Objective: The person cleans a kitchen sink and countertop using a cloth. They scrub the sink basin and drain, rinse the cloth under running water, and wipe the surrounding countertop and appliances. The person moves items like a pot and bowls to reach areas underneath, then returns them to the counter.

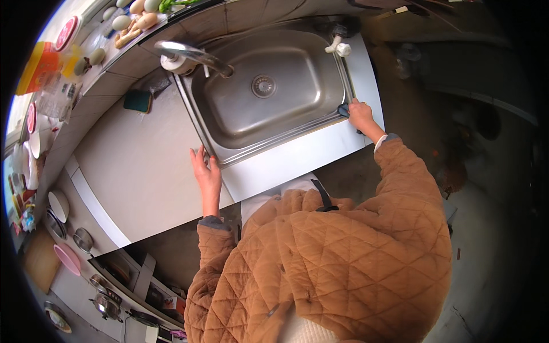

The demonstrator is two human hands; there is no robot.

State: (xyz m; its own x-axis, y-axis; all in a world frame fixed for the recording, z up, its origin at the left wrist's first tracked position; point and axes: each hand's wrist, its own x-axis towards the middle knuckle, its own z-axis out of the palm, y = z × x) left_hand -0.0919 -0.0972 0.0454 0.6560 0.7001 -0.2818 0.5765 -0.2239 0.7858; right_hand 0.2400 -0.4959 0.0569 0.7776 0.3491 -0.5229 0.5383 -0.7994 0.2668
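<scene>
A dark blue-grey cloth is bunched in my right hand, at the near right corner of a stainless steel sink. My left hand rests by the sink's near left corner, fingers apart, with nothing in it. The basin holds no dishes, and its round drain strainer is visible. A curved chrome faucet reaches over the left side of the basin. White material is wrapped about a small fitting at the far right corner.
A green scouring sponge lies on the pale countertop to the left. Eggs and ginger root sit on the windowsill ledge. Farther left are a white bowl, a strainer, a pink basin and a steel pot.
</scene>
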